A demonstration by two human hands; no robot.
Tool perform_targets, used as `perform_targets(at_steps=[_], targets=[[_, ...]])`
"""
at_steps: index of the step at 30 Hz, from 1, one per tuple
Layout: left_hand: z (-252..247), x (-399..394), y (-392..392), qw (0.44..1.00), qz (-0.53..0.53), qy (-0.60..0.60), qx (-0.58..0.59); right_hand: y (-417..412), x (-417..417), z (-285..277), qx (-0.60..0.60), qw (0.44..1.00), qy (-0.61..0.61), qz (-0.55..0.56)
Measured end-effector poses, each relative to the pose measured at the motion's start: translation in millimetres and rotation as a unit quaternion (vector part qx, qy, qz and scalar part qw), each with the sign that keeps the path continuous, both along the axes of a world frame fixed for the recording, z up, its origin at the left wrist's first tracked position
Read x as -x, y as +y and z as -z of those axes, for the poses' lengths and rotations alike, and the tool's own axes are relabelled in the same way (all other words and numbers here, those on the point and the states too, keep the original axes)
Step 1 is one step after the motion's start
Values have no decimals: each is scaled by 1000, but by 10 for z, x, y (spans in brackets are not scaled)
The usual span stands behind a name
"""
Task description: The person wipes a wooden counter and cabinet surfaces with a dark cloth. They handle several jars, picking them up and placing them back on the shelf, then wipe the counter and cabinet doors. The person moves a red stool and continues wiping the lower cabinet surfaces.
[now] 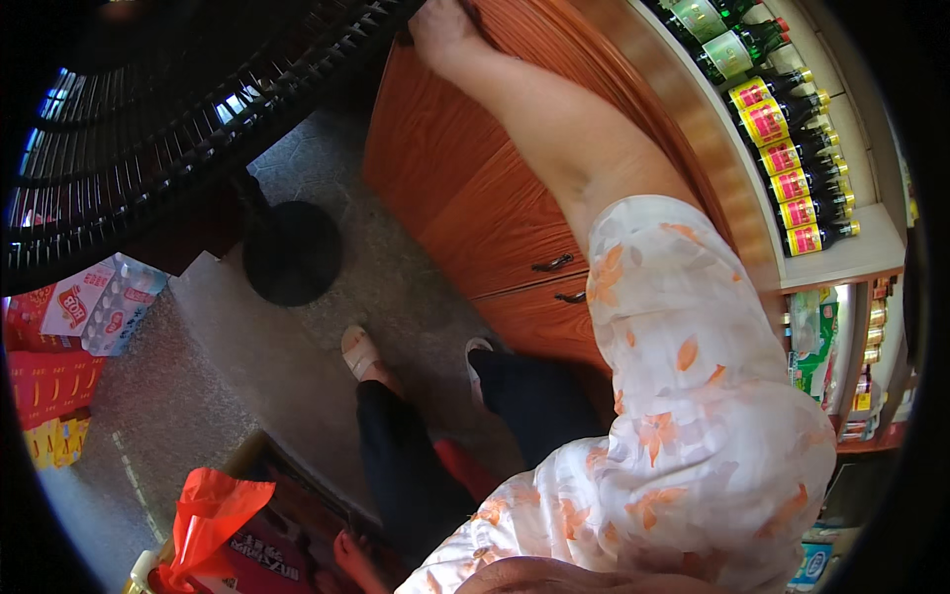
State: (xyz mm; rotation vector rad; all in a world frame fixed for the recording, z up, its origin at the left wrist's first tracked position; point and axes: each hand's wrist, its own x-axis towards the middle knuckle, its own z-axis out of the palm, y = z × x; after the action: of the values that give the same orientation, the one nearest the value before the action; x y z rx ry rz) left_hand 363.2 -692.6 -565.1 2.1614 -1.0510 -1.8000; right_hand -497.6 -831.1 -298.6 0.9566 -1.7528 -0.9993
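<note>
My right hand point(445, 33) is at the top, at the end of a bare forearm stretched over a reddish-brown wooden cabinet point(453, 193). It lies at the cabinet's far upper edge, close to the cage of a black pedestal fan point(185, 141), and its fingers are partly cut off by the frame. My left hand point(350, 553) is low in the picture, dim and reddish, beside a dark red printed box point(256, 553). Whether it grips anything is unclear. A red plastic bag point(215, 520) stands up near that box.
The fan's round base point(293, 252) stands on the grey floor point(223, 371) ahead of my sandalled feet. Stacked packaged goods point(67, 334) are at the left. Dark bottles with yellow caps point(790, 182) and green bottles point(731, 52) line a shelf point(853, 252) at right. Cabinet handles point(553, 262) protrude.
</note>
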Motion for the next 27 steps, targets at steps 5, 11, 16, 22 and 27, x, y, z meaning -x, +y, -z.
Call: perform_targets(at_steps=[5,11,16,22,27], targets=[[171,-33,9,999,1,42,-18,-46,-47,-382,-62,994,19,92],[-135,455,-152,993,22,117,18,1047,-879,-796,-122,992,-14,40],[-275,385,-181,980,1,191,60,2043,-1852,-1021,-157,980,-58,107],[-700,502,-284,977,55,196,62,3438,-2727,-1115,-174,956,-143,190],[-767,665,-330,976,63,192,84,4503,-3385,-1122,-155,945,-169,233]])
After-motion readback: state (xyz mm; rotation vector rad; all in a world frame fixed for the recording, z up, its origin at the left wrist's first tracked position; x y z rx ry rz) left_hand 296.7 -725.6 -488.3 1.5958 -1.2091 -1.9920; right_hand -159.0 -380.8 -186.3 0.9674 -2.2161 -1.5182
